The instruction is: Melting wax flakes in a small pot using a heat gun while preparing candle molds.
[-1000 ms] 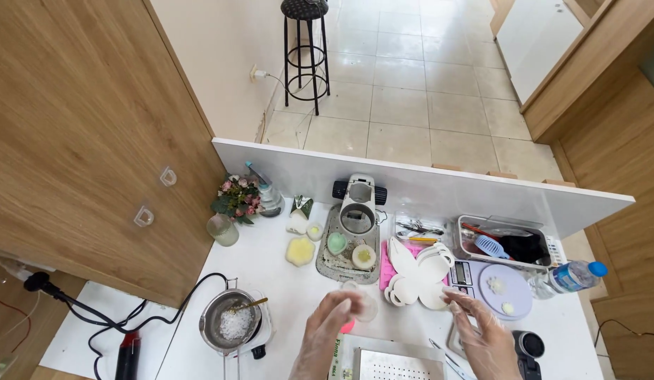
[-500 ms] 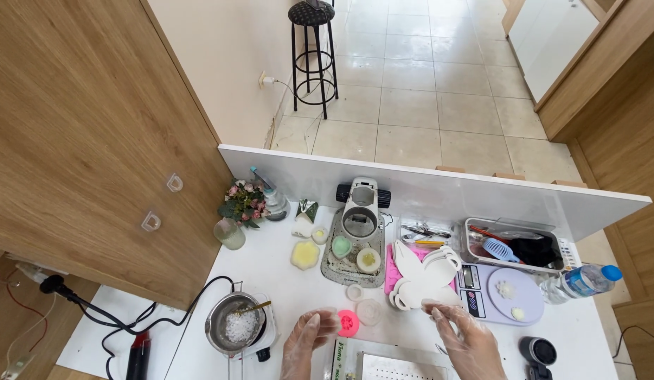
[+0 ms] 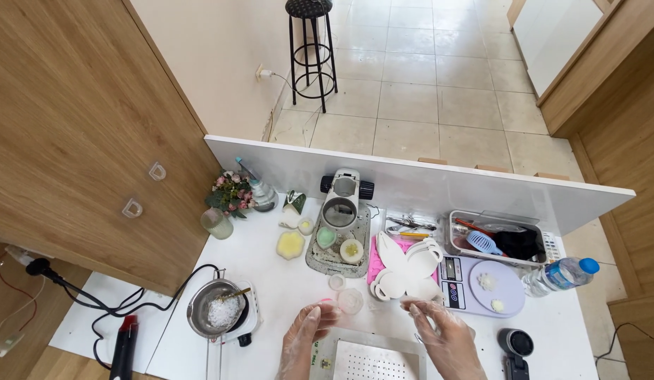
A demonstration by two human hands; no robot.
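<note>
Pink mould, a small round piece of soft-looking material, lies on the white table at the near centre, mostly hidden under the fingertips of the left hand; its round outline gives no clear long axis, and its facing cannot be told. The left hand, in a thin clear glove, reaches away from the person with fingers loosely curled over the mould, touching it; whether it grips cannot be told. The right hand, gloved alike, is half open, fingers bent, tips near the white plastic measuring spoons; it holds nothing that can be seen.

Just beyond the mould stand a shallow clear round cup and a smaller white ring-shaped cup. Beside the spoons on the right lies a flat lilac kitchen scale with two pale lumps on its round platform. At near left, a steel pot holding white granules and a gold spoon sits on a small hot plate. A perforated metal tray lies at the near edge between the hands. A clear plastic water bottle with a blue cap lies on its side at far right.
</note>
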